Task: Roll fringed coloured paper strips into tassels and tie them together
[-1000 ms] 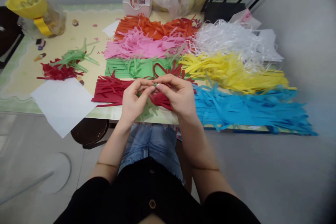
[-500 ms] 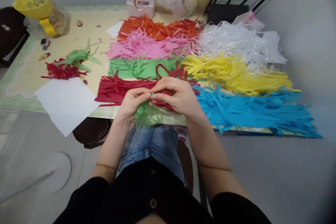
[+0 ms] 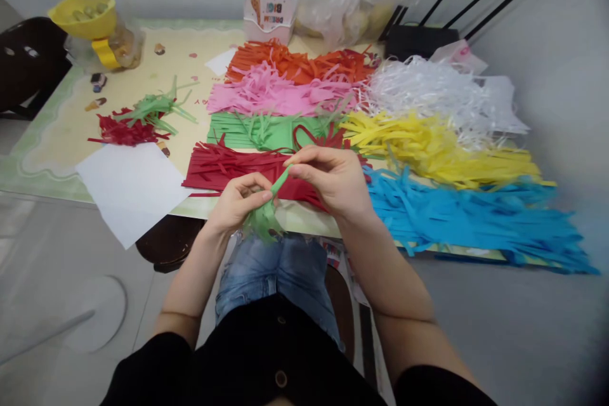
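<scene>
Both hands hold a green paper tassel (image 3: 264, 219) above the table's front edge. My left hand (image 3: 242, 203) pinches it around the middle, with its loose strips hanging below the fingers. My right hand (image 3: 333, 181), higher and to the right, pinches the narrow upper end between thumb and finger. Behind the hands lies a fringed dark red paper sheet (image 3: 228, 168), and beyond it a fringed green sheet (image 3: 285, 131). Finished-looking red (image 3: 126, 130) and green tassels (image 3: 155, 108) lie heaped at the left.
Fringed pink (image 3: 280, 98), orange (image 3: 295, 63), yellow (image 3: 428, 146), blue (image 3: 457, 209) and white strips (image 3: 419, 92) cover the right side. A white paper sheet (image 3: 128, 193) overhangs the front edge. A yellow bowl (image 3: 85, 18), a pink box (image 3: 270, 9) and a plastic bag (image 3: 356, 3) stand behind.
My hands have moved apart. My right hand has drawn the tassel's upper end up and right, showing a narrow green length between the hands. The camera view has shifted slightly.
</scene>
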Demonstrator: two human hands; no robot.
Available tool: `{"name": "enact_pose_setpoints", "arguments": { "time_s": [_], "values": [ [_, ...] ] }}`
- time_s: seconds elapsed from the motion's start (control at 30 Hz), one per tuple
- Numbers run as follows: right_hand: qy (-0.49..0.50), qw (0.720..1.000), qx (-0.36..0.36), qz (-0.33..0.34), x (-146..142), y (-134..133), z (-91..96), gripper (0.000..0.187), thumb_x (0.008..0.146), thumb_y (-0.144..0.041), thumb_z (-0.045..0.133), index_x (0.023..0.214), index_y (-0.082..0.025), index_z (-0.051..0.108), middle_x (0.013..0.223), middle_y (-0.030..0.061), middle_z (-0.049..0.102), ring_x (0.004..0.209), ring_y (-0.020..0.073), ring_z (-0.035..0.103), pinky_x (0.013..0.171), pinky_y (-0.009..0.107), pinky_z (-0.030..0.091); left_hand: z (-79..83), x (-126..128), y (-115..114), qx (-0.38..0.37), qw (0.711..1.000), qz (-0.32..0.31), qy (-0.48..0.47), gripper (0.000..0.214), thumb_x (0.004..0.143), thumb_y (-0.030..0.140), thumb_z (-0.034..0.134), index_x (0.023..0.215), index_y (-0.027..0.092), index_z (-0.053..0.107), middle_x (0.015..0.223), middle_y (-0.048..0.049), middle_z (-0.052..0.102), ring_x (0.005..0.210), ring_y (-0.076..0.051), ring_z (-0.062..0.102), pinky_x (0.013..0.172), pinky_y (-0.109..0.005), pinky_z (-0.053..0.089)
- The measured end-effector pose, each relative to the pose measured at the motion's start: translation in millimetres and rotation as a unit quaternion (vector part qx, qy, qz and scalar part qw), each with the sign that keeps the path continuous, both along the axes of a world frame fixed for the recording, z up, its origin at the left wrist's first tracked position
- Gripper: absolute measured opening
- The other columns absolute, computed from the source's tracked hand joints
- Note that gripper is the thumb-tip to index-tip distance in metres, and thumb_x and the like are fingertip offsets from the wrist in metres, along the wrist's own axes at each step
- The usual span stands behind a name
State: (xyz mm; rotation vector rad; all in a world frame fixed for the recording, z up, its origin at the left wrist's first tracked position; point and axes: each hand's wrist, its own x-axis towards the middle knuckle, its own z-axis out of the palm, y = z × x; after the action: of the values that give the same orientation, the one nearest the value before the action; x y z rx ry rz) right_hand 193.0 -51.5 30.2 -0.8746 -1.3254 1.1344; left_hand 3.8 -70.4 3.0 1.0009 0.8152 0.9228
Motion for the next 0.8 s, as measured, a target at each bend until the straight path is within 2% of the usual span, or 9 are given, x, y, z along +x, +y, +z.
{"name": "enact_pose_setpoints", "arguments": {
  "time_s": [0.07,0.13,0.23,0.3,0.37,0.47,0.53,0.67,0.8],
  "values": [
    [-0.026,0.999,0.01,0.019,-1.0,2.2,-0.4,0.03,0.076,-0.049,0.09,0.094,-0.026,0.084,0.083,0.0017,0.079,0.076,0.0169,0.072,0.074,0.03,0.059,10.3,-34.2,16.2,0.06,0.995,0.025,0.081,0.047,0.068,0.058,0.093,0.074,0.018,0.069,0.067,-0.0023,0.069,0.055,-0.013,0.06,0.054,-0.026,0.044],
    [-0.069,0.997,0.027,0.024,6.6,11.5,-3.1,0.041,0.08,-0.05,0.087,0.112,-0.027,0.081,0.089,0.0021,0.08,0.08,0.0175,0.073,0.075,0.03,0.06,26.9,-85.1,47.6,0.157,0.962,0.142,0.171,0.044,0.069,0.056,0.093,0.078,0.019,0.07,0.073,-0.0015,0.069,0.064,-0.015,0.061,0.063,-0.03,0.048],
    [-0.189,0.978,0.074,-0.045,31.0,45.9,-13.5,0.028,0.087,-0.047,0.078,0.104,-0.025,0.081,0.092,0.0035,0.08,0.077,0.0187,0.072,0.073,0.032,0.058,55.3,-171.6,107.8,0.329,0.796,0.385,0.332,0.034,0.077,0.034,0.094,0.091,0.02,0.067,0.089,0.0012,0.071,0.088,-0.016,0.062,0.092,-0.036,0.05],
    [-0.279,0.947,0.121,-0.105,48.5,79.8,-23.1,0.02,0.09,-0.043,0.073,0.095,-0.025,0.08,0.089,0.0041,0.08,0.074,0.0209,0.07,0.072,0.036,0.058,64.6,-213.4,142.6,0.384,0.693,0.403,0.458,0.029,0.082,0.023,0.09,0.095,0.021,0.065,0.109,0.0016,0.07,0.114,-0.019,0.056,0.117,-0.042,0.039],
    [-0.359,0.91,0.156,-0.14,62.0,115.2,-32.3,0.017,0.091,-0.038,0.069,0.094,-0.025,0.08,0.091,0.0058,0.078,0.079,0.0244,0.07,0.079,0.04,0.058,59.0,-230.4,166.0,0.365,0.681,0.342,0.534,0.027,0.085,0.021,0.088,0.094,0.023,0.062,0.123,0.0034,0.067,0.13,-0.021,0.047,0.127,-0.045,0.027],
    [-0.491,0.843,0.16,-0.151,73.2,159.2,-42.4,0.022,0.095,-0.03,0.06,0.098,-0.021,0.08,0.098,0.0136,0.076,0.099,0.0319,0.07,0.097,0.048,0.054,32.3,-215.2,179.9,0.269,0.702,0.178,0.634,0.012,0.091,0.019,0.074,0.093,0.02,0.063,0.133,-0.0033,0.068,0.141,-0.028,0.041,0.129,-0.054,0.019],
    [-0.577,0.793,0.155,-0.119,75.5,179.4,-46.8,0.031,0.098,-0.027,0.053,0.105,-0.015,0.08,0.107,0.0192,0.075,0.111,0.0355,0.067,0.104,0.051,0.049,16.2,-190.3,182.9,0.241,0.682,0.118,0.68,0.006,0.089,0.015,0.065,0.094,0.016,0.066,0.14,-0.0131,0.066,0.146,-0.036,0.038,0.127,-0.062,0.016],
    [-0.708,0.687,0.162,0.004,71.5,201.7,-52.6,0.036,0.097,-0.022,0.051,0.117,-0.01,0.079,0.123,0.0219,0.073,0.122,0.0365,0.06,0.107,0.052,0.045,4.0,-115.8,202.2,0.378,0.665,0.113,0.634,0.023,0.092,0.019,0.055,0.105,0.017,0.074,0.143,-0.0195,0.063,0.143,-0.038,0.046,0.122,-0.057,0.029],
    [-0.755,0.644,0.12,0.027,65.7,209.4,-56.1,0.039,0.098,-0.017,0.047,0.12,-0.006,0.078,0.13,0.0255,0.07,0.128,0.0394,0.054,0.104,0.055,0.043,-6.8,-15.8,237.0,0.474,0.695,-0.057,0.537,0.036,0.092,0.016,0.052,0.119,0.016,0.076,0.126,-0.0171,0.073,0.123,-0.031,0.066,0.111,-0.045,0.047]
  ]
}}
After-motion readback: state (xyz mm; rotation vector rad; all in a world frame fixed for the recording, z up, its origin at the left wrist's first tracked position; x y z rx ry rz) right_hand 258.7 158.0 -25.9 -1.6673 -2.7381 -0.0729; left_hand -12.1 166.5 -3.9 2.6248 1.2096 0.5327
